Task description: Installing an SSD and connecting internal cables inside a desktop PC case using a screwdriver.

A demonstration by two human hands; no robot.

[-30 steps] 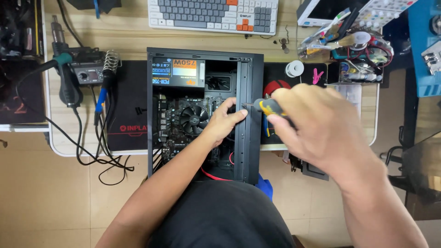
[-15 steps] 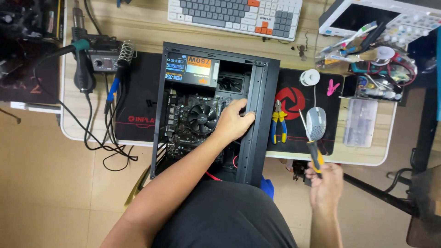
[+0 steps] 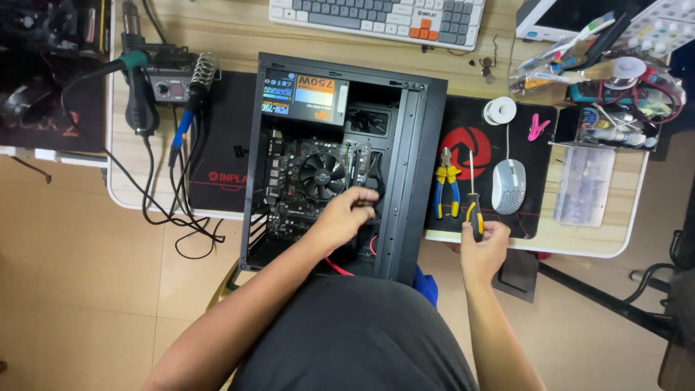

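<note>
Right hand (image 3: 483, 250), lower right of centre, is gripping a screwdriver (image 3: 473, 199) pointing up-frame; left hand (image 3: 346, 216) is curling, seemingly empty, inside the open computer case (image 3: 416, 174) just leftward.

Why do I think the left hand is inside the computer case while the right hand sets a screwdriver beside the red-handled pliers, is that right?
Nearly. In the head view the pliers have yellow and blue handles, not red. The left hand is inside the computer case, and the right hand holds the screwdriver beside them.
</note>
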